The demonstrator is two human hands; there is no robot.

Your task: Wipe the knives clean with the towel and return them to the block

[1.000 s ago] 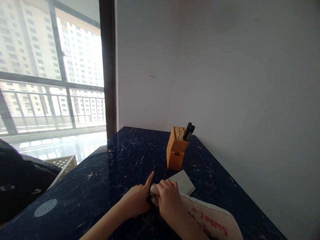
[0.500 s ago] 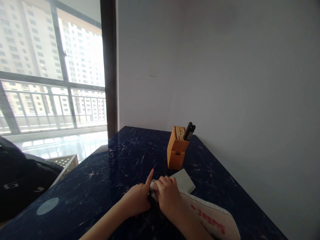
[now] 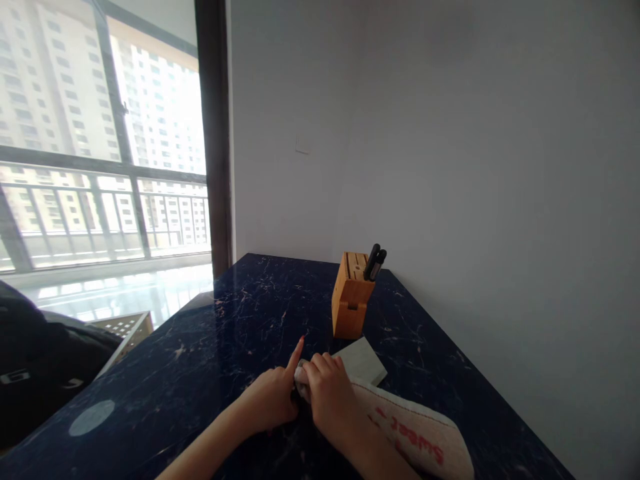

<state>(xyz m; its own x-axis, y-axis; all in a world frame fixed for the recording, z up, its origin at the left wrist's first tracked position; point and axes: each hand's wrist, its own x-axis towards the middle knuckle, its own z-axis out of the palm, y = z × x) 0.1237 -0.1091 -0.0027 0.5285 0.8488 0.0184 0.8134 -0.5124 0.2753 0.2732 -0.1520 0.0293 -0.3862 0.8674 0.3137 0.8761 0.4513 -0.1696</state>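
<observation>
My right hand [image 3: 331, 393] is closed round the bunched end of an off-white cloth [image 3: 417, 427] with red lettering and a stitched edge. The rest of that cloth trails to the right under my forearm. Touching or nearly touching the bunched end is my left hand [image 3: 273, 399], its index finger stretched forward and its other fingers curled. Whatever those curled fingers hold, if anything, is hidden. Beyond my hands lies a pale flat slab [image 3: 361, 363]. Just behind it stands a wooden knife block [image 3: 351, 300] with black handles [image 3: 375, 262] sticking out at its right side.
The dark blue marbled table [image 3: 255, 313] reaches back to a grey wall [image 3: 450, 167]. A pale round patch [image 3: 92, 418] shows on its left part. Past the left edge are a black bag [image 3: 45, 360] and a perforated crate [image 3: 125, 333], with a large window [image 3: 100, 133] behind.
The whole view has shifted slightly, so things sit a little farther left. My hands keep nearly the same pose, with the cloth still in the right one.
</observation>
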